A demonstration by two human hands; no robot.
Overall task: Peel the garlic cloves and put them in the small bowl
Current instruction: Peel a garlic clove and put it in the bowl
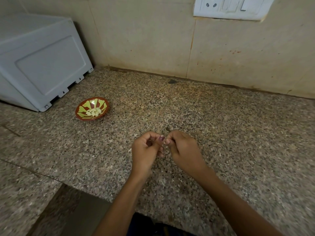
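Two hands, our left hand [146,147] and right hand [183,147], curl together over the counter [221,133], pinching something too hidden to name; peeled garlic cloves [93,111] sit in the small bowl [80,109], well apart to the left.

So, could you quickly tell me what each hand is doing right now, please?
Left hand: fingers curled, pinching something small, mostly hidden; probably a garlic clove.
Right hand: fingers curled, pinching at the same spot; what it holds cannot be told.

Home kitchen, speckled granite counter [204,116], tiled wall [144,40], wall socket [230,7]
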